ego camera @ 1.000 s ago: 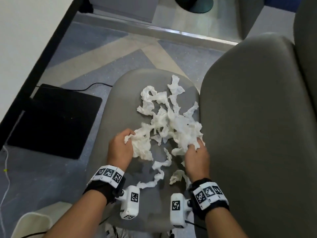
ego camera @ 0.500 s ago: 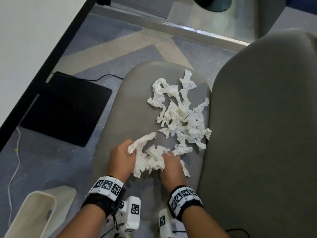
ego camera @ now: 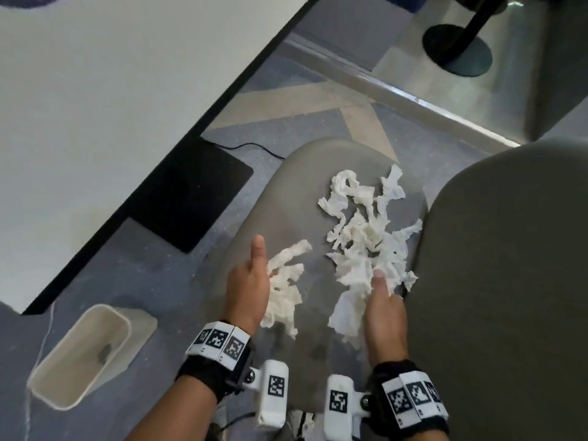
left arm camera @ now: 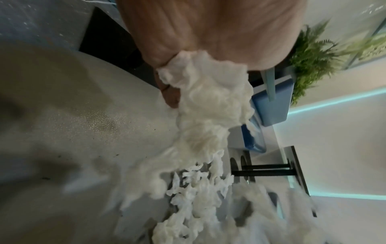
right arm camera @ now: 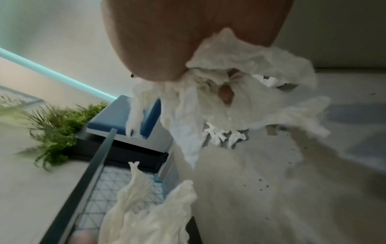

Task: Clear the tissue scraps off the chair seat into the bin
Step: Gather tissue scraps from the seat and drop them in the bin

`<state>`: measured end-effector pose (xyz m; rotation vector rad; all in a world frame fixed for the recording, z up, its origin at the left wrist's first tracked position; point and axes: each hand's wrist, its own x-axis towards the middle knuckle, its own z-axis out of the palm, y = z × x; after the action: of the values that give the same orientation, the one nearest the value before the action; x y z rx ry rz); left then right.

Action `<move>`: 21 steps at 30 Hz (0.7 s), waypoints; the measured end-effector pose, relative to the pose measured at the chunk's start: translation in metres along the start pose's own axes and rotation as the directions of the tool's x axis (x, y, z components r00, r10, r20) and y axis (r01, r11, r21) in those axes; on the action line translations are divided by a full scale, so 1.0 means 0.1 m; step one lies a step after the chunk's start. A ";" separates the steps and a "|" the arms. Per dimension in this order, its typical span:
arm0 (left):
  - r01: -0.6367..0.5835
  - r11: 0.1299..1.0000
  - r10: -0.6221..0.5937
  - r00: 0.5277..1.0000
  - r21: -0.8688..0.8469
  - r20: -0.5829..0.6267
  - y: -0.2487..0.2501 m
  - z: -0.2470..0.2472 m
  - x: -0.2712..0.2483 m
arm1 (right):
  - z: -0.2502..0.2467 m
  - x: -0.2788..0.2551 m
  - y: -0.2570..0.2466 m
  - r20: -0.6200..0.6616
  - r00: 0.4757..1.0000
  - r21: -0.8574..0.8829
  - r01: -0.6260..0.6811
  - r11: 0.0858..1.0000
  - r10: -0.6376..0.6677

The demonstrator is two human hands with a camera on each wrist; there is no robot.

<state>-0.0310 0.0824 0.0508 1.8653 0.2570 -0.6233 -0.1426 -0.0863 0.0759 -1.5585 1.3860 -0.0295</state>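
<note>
White tissue scraps (ego camera: 366, 230) lie heaped on the right half of the grey chair seat (ego camera: 286, 202). My left hand (ego camera: 264, 275) is over the seat's front left, thumb up, and grips a bunch of torn strips (ego camera: 283, 294); the left wrist view shows that bunch (left arm camera: 208, 99) trailing from the palm. My right hand (ego camera: 378, 291) is at the heap's near edge and holds another wad (ego camera: 346, 310), which in the right wrist view (right arm camera: 240, 102) covers the fingers. The cream bin (ego camera: 79, 354) stands open on the floor, left of the chair.
A grey padded backrest (ego camera: 493, 281) rises right of the seat. A white desk top with a black edge (ego camera: 95, 106) is at left, a black mat (ego camera: 191, 192) and a cable lie on the floor beside it, and a black pole base (ego camera: 458, 49) stands far back.
The hands, which held one bunch together at the seat's front, have drawn apart, each with its own tissue. The view has swung left, so the bin shows fully.
</note>
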 end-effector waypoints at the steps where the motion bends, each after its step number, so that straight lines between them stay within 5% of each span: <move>1: -0.016 1.000 0.016 1.000 0.006 -0.012 0.04 -0.03 -0.03 | -0.01 -0.01 -0.03 -0.005 0.999 -0.004 0.037 0.999 -0.037; 4: -0.065 0.998 0.065 0.998 0.023 -0.023 0.06 -0.08 -0.11 | -0.03 0.00 -0.09 0.043 0.980 -0.081 0.196 0.977 -0.193; 13: 0.023 0.940 -0.026 1.000 -0.341 -0.006 0.28 -0.10 -0.47 | -0.12 -0.28 -0.58 0.082 0.912 -0.155 0.410 0.899 -0.402; 17: 0.004 0.948 -0.027 0.997 -0.318 -0.070 0.49 -0.35 -0.69 | -0.21 -0.63 -0.86 0.327 0.862 -0.032 0.420 0.907 -0.388; 21: -0.104 0.918 0.058 0.990 -0.383 -0.131 0.71 -0.88 -1.07 | -0.18 -1.12 -1.17 0.545 0.719 0.030 0.497 0.867 -0.431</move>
<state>-0.0622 0.1486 0.1883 1.5191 0.3519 -0.3723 -0.1064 -0.0334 0.2253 -1.8073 0.5358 0.1780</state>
